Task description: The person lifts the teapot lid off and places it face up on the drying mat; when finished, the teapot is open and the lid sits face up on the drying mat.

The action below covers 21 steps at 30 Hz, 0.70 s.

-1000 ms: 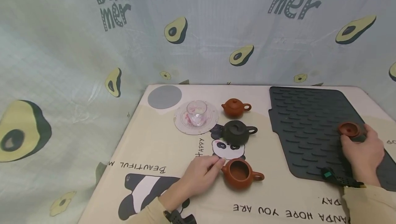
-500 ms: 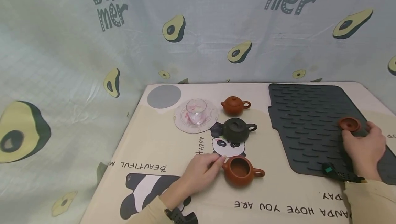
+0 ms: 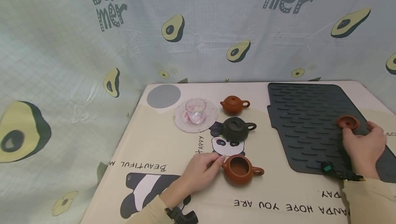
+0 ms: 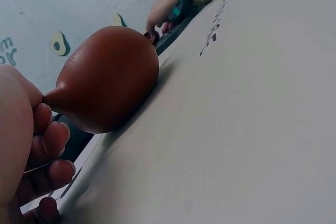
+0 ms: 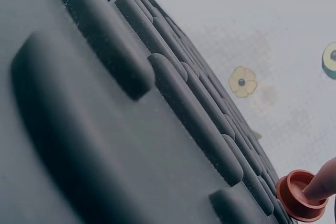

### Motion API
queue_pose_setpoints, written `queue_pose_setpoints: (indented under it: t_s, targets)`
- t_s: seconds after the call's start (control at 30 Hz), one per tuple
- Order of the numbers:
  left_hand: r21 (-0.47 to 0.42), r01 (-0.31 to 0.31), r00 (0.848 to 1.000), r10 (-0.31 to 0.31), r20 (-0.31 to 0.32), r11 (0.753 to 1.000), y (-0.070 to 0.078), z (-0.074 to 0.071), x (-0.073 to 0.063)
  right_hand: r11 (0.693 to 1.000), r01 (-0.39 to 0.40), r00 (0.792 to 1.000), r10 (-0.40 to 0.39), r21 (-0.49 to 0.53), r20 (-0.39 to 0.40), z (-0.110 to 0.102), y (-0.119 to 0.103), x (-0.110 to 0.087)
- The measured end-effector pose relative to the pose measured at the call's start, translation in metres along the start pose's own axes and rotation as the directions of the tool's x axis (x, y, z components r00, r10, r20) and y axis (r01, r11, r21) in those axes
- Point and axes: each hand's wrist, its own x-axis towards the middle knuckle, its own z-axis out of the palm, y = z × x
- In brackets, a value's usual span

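In the head view my left hand (image 3: 199, 173) pinches the spout of a lidless reddish-brown teapot (image 3: 237, 179) between thumb and finger. The left wrist view shows the round side of this teapot (image 4: 113, 77) close over the cloth. On the dark ridged mat, a reddish-brown teapot lid (image 3: 348, 122) lies with its hollow side up. My right hand (image 3: 365, 145) is beside it, thumb tip at the lid's near edge, the other fingers spread apart from it. In the right wrist view one fingertip overlaps the lid (image 5: 290, 195).
Behind the lidless teapot stand a black teapot (image 3: 236, 130) and a smaller lidded orange-brown teapot (image 3: 235, 105). Left of them, a clear glass cup (image 3: 196, 111) sits on a round patterned coaster (image 3: 180, 119). The drying mat (image 3: 309, 120) covers the table's right side, near a printed curtain (image 3: 201, 69).
The fingers of my right hand have spread away from the lid, which now lies on the mat. My left hand keeps hold of the teapot's spout. The head view has shifted slightly.
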Motion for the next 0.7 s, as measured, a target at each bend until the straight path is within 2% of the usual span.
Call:
queue_pose_setpoints:
  t_s: [0.17,0.23,0.33,0.4,0.47,0.53,0.63,0.7]
  targets:
    - [-0.006,0.022,1.0,-0.022,0.002,1.0,0.0,-0.002,0.001,0.998,0.047,0.997,-0.044,0.051,-0.064,0.002,-0.005,-0.001]
    - [-0.002,0.029,1.0,-0.029,0.0,1.0,-0.001,-0.002,0.002,0.991,0.118,0.987,-0.111,0.058,-0.113,0.001,-0.009,-0.004]
    - [0.003,0.051,0.999,-0.051,-0.002,0.999,-0.003,-0.002,0.002,0.967,0.25,0.955,-0.238,0.045,-0.175,0.001,-0.019,-0.011]
    - [0.0,0.066,0.998,-0.066,-0.009,0.998,-0.004,-0.002,0.004,0.933,0.356,0.918,-0.342,0.043,-0.2,0.001,-0.027,-0.016]
    - [-0.005,0.083,0.996,-0.083,-0.015,0.997,-0.006,-0.003,0.005,0.901,0.431,0.892,-0.418,0.045,-0.175,0.005,-0.038,-0.021]
    - [-0.012,0.087,0.996,-0.087,-0.032,0.996,-0.008,-0.004,0.008,0.871,0.487,0.871,-0.479,0.06,-0.113,0.01,-0.049,-0.026]
    - [-0.016,0.076,0.995,-0.077,-0.068,0.997,-0.012,-0.005,0.011,0.846,0.528,0.847,-0.531,0.076,0.029,0.018,-0.065,-0.037]
    - [-0.021,0.07,0.993,-0.072,-0.096,0.997,-0.015,-0.006,0.014,0.828,0.552,0.82,-0.56,0.095,0.12,0.024,-0.076,-0.045]
